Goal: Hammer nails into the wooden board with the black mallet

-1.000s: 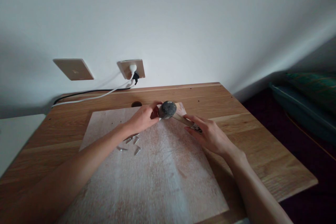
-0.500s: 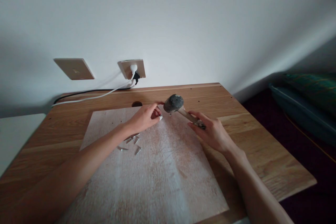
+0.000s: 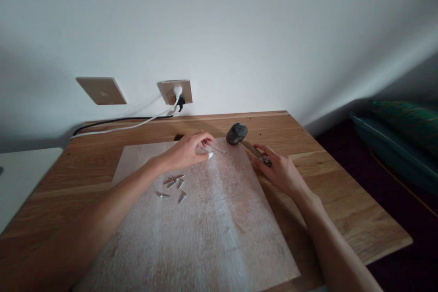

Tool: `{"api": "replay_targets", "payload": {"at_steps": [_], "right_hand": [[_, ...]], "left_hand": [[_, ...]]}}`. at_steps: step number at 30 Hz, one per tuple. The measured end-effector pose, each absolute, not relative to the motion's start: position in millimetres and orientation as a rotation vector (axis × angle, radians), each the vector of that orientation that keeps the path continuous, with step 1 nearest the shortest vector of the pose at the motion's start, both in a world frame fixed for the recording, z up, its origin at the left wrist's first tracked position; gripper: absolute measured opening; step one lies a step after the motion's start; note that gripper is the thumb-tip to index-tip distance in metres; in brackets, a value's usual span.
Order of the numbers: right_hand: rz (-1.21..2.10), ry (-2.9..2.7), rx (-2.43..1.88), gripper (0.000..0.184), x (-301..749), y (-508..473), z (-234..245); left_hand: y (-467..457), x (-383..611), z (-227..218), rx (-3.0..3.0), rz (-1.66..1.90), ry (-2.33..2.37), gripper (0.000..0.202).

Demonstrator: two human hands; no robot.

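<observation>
My right hand (image 3: 280, 169) grips the wooden handle of a rubber mallet (image 3: 237, 133). Its dark, scuffed head is raised over the far right corner of a pale, worn board (image 3: 205, 228). Close to the board's far edge, my left hand (image 3: 188, 148) is curved, with a gap showing between thumb and fingertips. Just right of those fingertips, a small metal fastener (image 3: 224, 151) shows at the board's surface. Several loose silvery fasteners (image 3: 176, 181), like screws or nails, lie on the board below my left wrist.
The board rests on a wooden tabletop (image 3: 325, 191) against a white wall. A wall socket (image 3: 176, 91) holds plugs with a white cable (image 3: 137, 125) and a black one running left. Cushions (image 3: 393, 146) lie beyond the right edge. A white surface (image 3: 27, 173) stands at left.
The mallet head has shifted right, away from my left hand. My left thumb and fingers have spread apart. The view has turned slightly.
</observation>
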State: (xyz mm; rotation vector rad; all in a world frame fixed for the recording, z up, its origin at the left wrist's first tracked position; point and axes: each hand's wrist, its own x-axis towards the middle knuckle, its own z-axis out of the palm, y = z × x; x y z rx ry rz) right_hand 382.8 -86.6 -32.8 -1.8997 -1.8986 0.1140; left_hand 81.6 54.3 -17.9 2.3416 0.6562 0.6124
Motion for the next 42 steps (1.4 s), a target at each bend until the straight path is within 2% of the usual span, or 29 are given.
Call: {"api": "replay_targets", "payload": {"at_steps": [4, 7, 10, 12, 17, 23, 25, 28, 33, 42], "right_hand": [[0.102, -1.909, -1.911, 0.040, 382.5, -86.5, -33.2], [0.078, -1.909, -1.916, 0.038, 382.0, -86.6, -33.7], [0.054, -1.909, -1.914, 0.037, 381.4, -87.0, -33.0], [0.049, -1.917, -1.906, 0.036, 380.7, -87.4, -31.9], [0.043, -1.932, -1.886, 0.034, 379.5, -87.7, -30.1], [0.042, -1.938, -1.891, 0.034, 380.0, -87.6, -31.1], [0.040, -1.939, -1.891, 0.035, 380.1, -87.9, -31.5], [0.034, -1.941, -1.886, 0.034, 380.3, -88.2, -32.0], [0.029, -1.945, -1.879, 0.032, 380.2, -88.3, -31.8], [0.027, -1.943, -1.891, 0.035, 381.4, -87.8, -33.1]], "left_hand": [[49.8, 61.2, 21.1, 2.424, 0.140, 0.574, 0.017], [41.7, 48.1, 40.8, 2.446, -0.116, 0.644, 0.020], [32.8, 42.8, 43.9, 2.422, -0.204, 0.721, 0.028], [27.2, 43.0, 39.1, 2.455, -0.201, 0.750, 0.032], [17.7, 46.5, 23.7, 2.569, -0.122, 0.734, 0.024], [17.7, 52.9, 16.9, 2.547, -0.093, 0.662, 0.033], [23.3, 56.8, 15.9, 2.556, -0.063, 0.591, 0.028], [39.0, 60.5, 12.2, 2.558, 0.118, 0.496, 0.021], [64.4, 57.0, 2.1, 2.479, 0.422, 0.618, 0.019], [68.0, 56.1, -10.9, 2.465, 0.424, 0.619, 0.021]]}}
